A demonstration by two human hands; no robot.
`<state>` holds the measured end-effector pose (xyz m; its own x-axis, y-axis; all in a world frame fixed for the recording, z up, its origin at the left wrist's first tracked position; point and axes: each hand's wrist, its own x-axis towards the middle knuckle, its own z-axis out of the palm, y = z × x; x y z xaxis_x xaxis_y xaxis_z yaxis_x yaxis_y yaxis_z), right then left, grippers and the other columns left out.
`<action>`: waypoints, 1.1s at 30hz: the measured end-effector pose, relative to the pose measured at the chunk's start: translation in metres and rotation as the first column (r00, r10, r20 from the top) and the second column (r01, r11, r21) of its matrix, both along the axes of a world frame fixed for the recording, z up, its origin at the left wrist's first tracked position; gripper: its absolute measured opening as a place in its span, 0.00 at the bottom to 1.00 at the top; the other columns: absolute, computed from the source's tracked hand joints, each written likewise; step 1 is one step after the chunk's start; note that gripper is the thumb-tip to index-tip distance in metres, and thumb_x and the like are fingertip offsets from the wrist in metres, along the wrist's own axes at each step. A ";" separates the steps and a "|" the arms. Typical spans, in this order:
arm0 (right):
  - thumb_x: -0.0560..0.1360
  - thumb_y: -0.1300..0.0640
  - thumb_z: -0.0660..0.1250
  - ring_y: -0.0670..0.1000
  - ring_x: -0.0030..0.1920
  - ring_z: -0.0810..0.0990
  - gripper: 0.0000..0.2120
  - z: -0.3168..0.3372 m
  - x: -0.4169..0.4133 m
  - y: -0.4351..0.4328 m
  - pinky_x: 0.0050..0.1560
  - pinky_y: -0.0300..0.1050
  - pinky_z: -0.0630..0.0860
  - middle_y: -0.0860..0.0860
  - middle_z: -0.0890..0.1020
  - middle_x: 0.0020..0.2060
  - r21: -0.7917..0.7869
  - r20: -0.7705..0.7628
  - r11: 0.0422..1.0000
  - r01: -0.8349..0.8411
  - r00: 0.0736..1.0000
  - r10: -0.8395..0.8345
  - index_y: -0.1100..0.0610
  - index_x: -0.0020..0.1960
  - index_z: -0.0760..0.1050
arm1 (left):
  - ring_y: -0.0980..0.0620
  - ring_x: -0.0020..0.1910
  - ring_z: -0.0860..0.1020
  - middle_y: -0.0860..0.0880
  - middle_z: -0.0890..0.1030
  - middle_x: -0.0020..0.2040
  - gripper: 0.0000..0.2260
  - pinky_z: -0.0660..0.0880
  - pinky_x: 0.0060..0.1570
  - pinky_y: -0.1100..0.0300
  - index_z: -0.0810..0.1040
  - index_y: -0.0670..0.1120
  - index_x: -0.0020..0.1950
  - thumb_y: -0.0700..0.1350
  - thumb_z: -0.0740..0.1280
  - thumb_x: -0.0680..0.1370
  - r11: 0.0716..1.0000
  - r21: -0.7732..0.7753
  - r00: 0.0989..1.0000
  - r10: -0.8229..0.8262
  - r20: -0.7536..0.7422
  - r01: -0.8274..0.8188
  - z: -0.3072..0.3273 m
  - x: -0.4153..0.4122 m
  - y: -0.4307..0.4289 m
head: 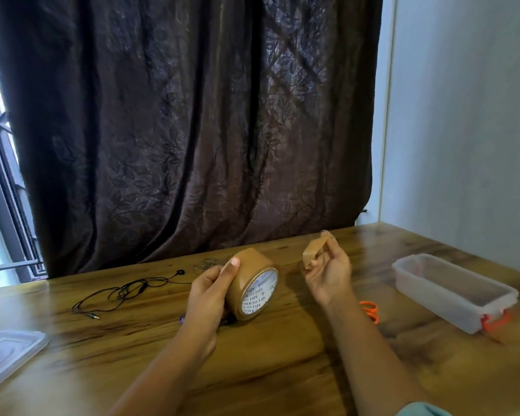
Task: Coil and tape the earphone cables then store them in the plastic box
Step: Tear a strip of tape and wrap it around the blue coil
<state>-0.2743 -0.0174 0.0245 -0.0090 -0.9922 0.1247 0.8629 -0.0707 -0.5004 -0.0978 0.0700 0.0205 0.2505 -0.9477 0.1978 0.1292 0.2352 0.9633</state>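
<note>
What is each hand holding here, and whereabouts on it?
The left hand grips the brown tape roll around its outer band, thumb on top. The right hand holds a short tape strip between its fingertips.

Cut by the lower left edge: a clear lid [9, 352]. Mostly hidden behind the right forearm [370, 340]: orange scissors [371, 312], only the handle loops showing. Under the left wrist [198, 322], a small purple thing [181, 319], too covered to name. Just behind the tape roll [252, 283], mid-frame, faint thin loops [207, 264], too small to tell. Near side of the roll covered by the left hand [210, 292]; core print readable only in part. Lower end of the tape strip [314, 250] lost among the fingers of the right hand [327, 274]. Plastic box [454, 289] at right blurred, inside unclear. Cut by the bottom edge: a pale blue sleeve [421, 409].
</note>
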 end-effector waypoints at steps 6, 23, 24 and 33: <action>0.79 0.46 0.57 0.46 0.24 0.66 0.11 0.005 -0.008 0.001 0.27 0.38 0.61 0.48 0.72 0.26 -0.043 0.002 0.998 0.050 0.999 -0.050 0.50 0.42 0.72 | 0.53 0.37 0.77 0.49 0.81 0.39 0.15 0.71 0.32 0.61 0.78 0.44 0.48 0.55 0.61 0.79 0.992 -0.038 0.991 0.120 0.053 -0.118 0.005 -0.036 -0.032; 0.81 0.58 0.50 0.44 0.23 0.66 0.12 -0.001 -0.023 -0.014 0.23 0.36 0.62 0.49 0.73 0.30 -0.127 -0.412 0.958 0.257 0.865 -0.287 0.50 0.51 0.72 | 0.48 0.53 0.71 0.47 0.79 0.53 0.12 0.64 0.50 0.62 0.79 0.45 0.57 0.49 0.62 0.80 0.920 -0.374 0.436 0.387 0.813 -0.119 -0.039 -0.070 -0.109; 0.81 0.59 0.50 0.44 0.22 0.66 0.12 0.000 -0.024 -0.014 0.23 0.35 0.61 0.51 0.73 0.29 -0.120 -0.479 0.958 0.261 0.830 -0.286 0.51 0.51 0.72 | 0.49 0.55 0.70 0.47 0.78 0.55 0.13 0.66 0.52 0.61 0.78 0.45 0.59 0.49 0.62 0.80 0.925 -0.365 0.391 0.375 0.840 -0.103 -0.041 -0.068 -0.108; 0.79 0.64 0.52 0.48 0.28 0.75 0.13 -0.021 -0.029 -0.017 0.26 0.39 0.70 0.54 0.79 0.30 -0.212 -0.859 0.930 0.301 0.396 -0.323 0.53 0.58 0.71 | 0.52 0.60 0.68 0.49 0.75 0.59 0.12 0.70 0.56 0.58 0.76 0.47 0.61 0.49 0.61 0.80 0.946 -0.316 0.281 0.325 0.903 -0.078 -0.048 -0.055 -0.108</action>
